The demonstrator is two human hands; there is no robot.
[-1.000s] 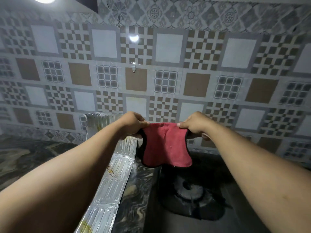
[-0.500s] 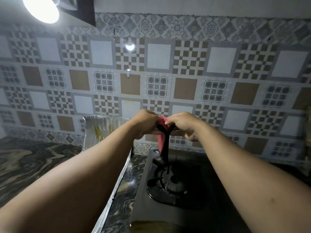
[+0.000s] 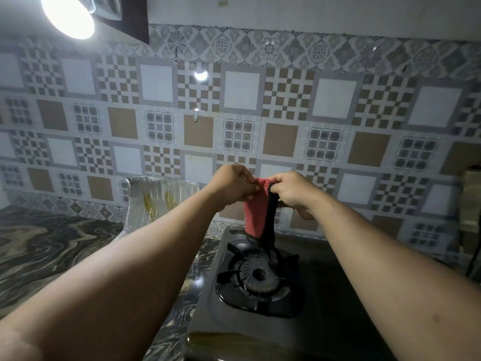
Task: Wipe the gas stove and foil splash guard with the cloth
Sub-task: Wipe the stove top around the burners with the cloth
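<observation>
Patterned wall tiles (image 3: 244, 131) in brown, white and grey checks fill the background, with a small metal hook (image 3: 197, 116) stuck near the middle and a bright lamp (image 3: 68, 15) glaring from the upper left corner. Below, at the far left, a dark marbled countertop (image 3: 44, 251) runs toward the wall. On it, leaning up against the tiles, stands the foil splash guard (image 3: 158, 198); its ribbed silver face carries yellowish streaks, and its lower part is hidden behind the left forearm.

Moving right, the left hand (image 3: 233, 186) is raised in front of the wall, its fingers curled and pinching the top edge of the red cloth (image 3: 256, 207). The cloth has a black border and hangs folded narrow, its lower end dangling just above the back of the gas stove (image 3: 322, 303); whether it touches the stove cannot be told. The right hand (image 3: 292, 194) is just beside the left, fingers curled around the black edge of the same cloth, so both hands hold it close together.

Under the cloth sits the stove's round burner (image 3: 257, 276) inside a black pan support. The dark stove top stretches to the right beneath the right forearm.
</observation>
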